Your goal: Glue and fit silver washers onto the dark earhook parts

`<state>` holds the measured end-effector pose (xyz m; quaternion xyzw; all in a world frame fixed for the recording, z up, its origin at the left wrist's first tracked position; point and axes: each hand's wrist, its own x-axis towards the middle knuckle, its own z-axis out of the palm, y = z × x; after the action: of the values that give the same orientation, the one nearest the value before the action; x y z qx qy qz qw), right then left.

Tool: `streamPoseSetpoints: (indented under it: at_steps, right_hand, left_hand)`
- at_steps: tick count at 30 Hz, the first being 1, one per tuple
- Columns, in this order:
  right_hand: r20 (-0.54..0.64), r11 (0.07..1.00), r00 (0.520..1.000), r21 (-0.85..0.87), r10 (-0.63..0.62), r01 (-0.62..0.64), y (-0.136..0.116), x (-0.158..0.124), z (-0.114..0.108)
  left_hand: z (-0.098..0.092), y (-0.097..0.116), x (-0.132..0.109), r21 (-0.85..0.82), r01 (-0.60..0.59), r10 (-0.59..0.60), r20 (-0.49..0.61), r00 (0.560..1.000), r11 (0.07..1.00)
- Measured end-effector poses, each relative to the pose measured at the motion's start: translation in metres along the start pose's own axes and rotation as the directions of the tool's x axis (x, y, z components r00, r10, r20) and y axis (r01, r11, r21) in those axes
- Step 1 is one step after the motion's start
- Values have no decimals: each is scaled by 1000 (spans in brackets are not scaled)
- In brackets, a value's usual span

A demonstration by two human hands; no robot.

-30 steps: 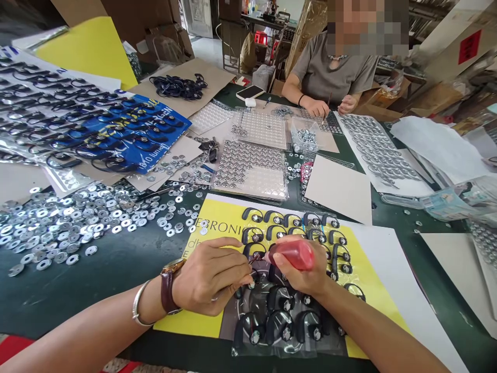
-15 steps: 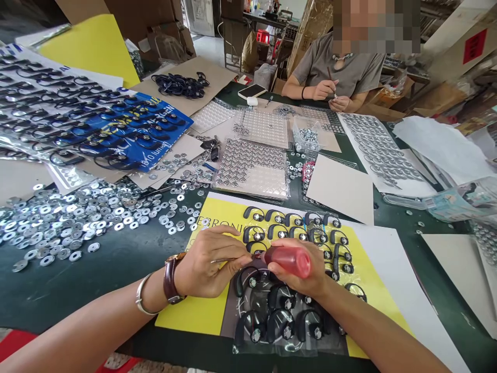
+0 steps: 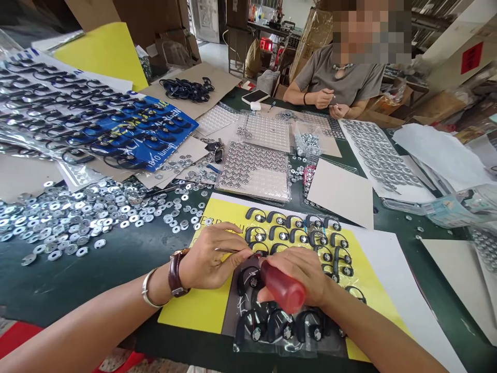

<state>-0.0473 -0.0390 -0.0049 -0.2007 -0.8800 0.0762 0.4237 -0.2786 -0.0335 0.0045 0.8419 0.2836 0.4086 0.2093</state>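
My right hand (image 3: pixel 301 280) is wrapped round a small red bottle (image 3: pixel 283 290), tipped with its nozzle towards a black ear-hook piece (image 3: pixel 248 277). My left hand (image 3: pixel 212 259) pinches a thin metal pin (image 3: pixel 229 250) whose tip meets the same piece. Both hands rest over a yellow sheet (image 3: pixel 202 311) on which several black ear-hook pieces (image 3: pixel 295 235) lie in rows. More of these pieces (image 3: pixel 279 324) sit on a clear plastic film at the near edge. A brown-strapped watch and a silver bangle are on my left wrist.
Loose metal washers (image 3: pixel 77 217) lie scattered at the left on the green table (image 3: pixel 116 259). Clear blister trays (image 3: pixel 252 166) stand in the middle, a blue sheet with black hooks (image 3: pixel 128 129) at back left, a white card (image 3: pixel 341 189) to the right. A person in a grey shirt (image 3: pixel 341 77) works opposite.
My right hand has tipped the red bottle downward and drawn it nearer. My left hand and the pin have shifted slightly towards the same ear-hook piece. The person opposite raised both hands off the table.
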Motion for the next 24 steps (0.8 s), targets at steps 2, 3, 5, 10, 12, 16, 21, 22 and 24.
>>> streamPoseSetpoints:
  at_steps: [2, 3, 5, 10, 12, 16, 21, 22, 24]
  right_hand:
    - [-58, 986, 988, 92, 143, -137, 1, 6, -9]
    - [-62, 956, 966, 175, 250, -236, 3, 9, -16]
    - [32, 807, 874, 370, 484, -461, 12, 15, -36]
    - [211, 322, 498, 545, 841, -774, 50, 11, -83]
    - [203, 234, 412, 573, 888, -786, 58, 4, -90]
    - [266, 135, 358, 603, 895, -786, 47, -9, -82]
    - [220, 190, 429, 660, 876, -727, 1, -10, -49]
    - [191, 233, 456, 655, 869, -719, -9, -9, -41]
    - [125, 338, 518, 625, 846, -703, -25, -7, -27]
  left_hand:
    - [0, 2, 1, 9, -18, 18, 2, 1000, 1000]
    - [0, 3, 1, 14, -31, 31, 6, 999, 999]
    - [0, 5, 0, 27, -74, 73, 18, 997, 997]
    - [4, 13, -4, 115, -172, 166, 62, 984, 978]
    - [4, 16, -4, 168, -221, 207, 95, 974, 961]
    - [-3, 26, 0, 246, -350, 335, 103, 937, 904]
    - [-15, 54, -3, 300, -378, 357, 125, 926, 876]
    - [-15, 61, -7, 317, -406, 376, 154, 914, 857]
    - [-12, 74, -16, 363, -485, 442, 200, 875, 796]
